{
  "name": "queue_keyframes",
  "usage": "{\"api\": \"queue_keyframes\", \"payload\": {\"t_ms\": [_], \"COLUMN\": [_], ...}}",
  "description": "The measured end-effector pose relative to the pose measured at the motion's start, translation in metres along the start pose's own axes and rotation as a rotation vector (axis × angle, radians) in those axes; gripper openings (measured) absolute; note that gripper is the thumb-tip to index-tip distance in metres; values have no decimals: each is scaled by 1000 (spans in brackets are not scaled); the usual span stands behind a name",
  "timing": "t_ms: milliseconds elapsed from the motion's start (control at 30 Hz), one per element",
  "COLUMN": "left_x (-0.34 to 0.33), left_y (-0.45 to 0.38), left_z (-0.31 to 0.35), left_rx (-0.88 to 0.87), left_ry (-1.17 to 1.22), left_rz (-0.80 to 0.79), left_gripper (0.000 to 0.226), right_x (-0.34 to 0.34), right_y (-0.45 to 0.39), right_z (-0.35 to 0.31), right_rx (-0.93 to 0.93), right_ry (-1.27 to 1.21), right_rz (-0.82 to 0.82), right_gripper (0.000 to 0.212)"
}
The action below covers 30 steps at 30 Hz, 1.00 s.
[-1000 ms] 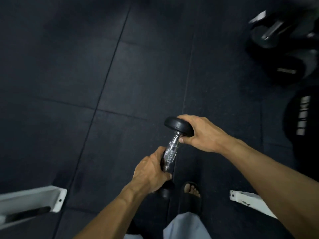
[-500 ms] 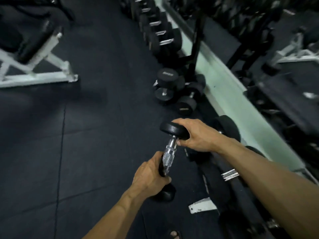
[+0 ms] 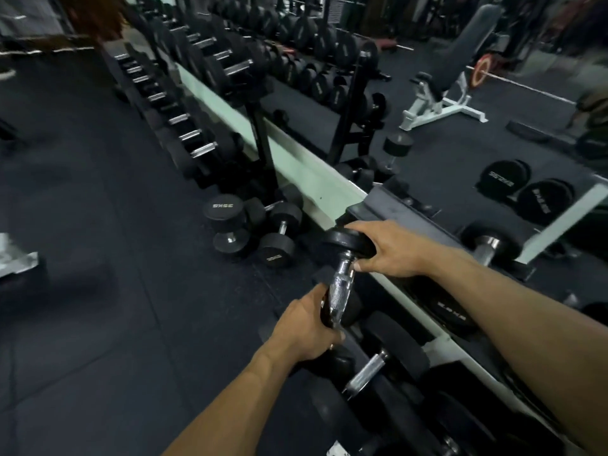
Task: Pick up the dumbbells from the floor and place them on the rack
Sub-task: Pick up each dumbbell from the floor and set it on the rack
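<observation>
Dumbbell [image 3: 342,284] in your hands, held near upright, tilted, above rack [image 3: 388,383] edge, off floor [image 3: 98,291]. Your left hand [image 3: 306,327] curled round lower end of chrome handle. Your right hand [image 3: 391,248] grips top black head, fingers wrapped over rim, thumb beside handle. Rack below carries other dumbbells. Loose dumbbell cluster [image 3: 253,228] on floor just beyond, beside rack post. Mirror [image 3: 460,133] behind rack.

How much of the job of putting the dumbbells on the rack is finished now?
Done: one dumbbell is off the floor. In hand: the left hand grips its chrome handle, the right hand holds its upper head, above the rack. Left: setting it down, then the dumbbells on the floor.
</observation>
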<state>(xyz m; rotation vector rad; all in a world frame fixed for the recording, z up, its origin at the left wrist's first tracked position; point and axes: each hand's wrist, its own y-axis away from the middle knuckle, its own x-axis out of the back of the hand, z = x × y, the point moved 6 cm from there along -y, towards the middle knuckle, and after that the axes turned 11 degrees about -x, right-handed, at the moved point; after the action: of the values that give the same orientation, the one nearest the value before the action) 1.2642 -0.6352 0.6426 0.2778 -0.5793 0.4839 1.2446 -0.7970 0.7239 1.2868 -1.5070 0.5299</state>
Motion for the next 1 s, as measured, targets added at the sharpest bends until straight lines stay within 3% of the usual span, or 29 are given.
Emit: {"api": "queue_keyframes", "payload": {"t_ms": [167, 300, 400, 667, 1000], "left_x": [-4, -11, -13, -7, -26], "left_y": [-60, -112, -156, -266, -329], "left_z": [26, 34, 35, 35, 25], "left_rx": [-59, -84, -103, -119, -59], "left_ry": [-68, -53, -39, -61, -123], "left_rz": [-57, -94, -121, -228, -292], "left_gripper": [48, 56, 64, 56, 57], "right_x": [33, 53, 70, 100, 91], "right_y": [-15, -41, -68, -147, -190], "right_z": [47, 80, 103, 165, 231], "right_rx": [-66, -94, -121, -258, -439], "right_ry": [-46, -63, -47, -63, -105], "right_rz": [58, 59, 86, 93, 20], "right_gripper": [53, 39, 41, 55, 45]}}
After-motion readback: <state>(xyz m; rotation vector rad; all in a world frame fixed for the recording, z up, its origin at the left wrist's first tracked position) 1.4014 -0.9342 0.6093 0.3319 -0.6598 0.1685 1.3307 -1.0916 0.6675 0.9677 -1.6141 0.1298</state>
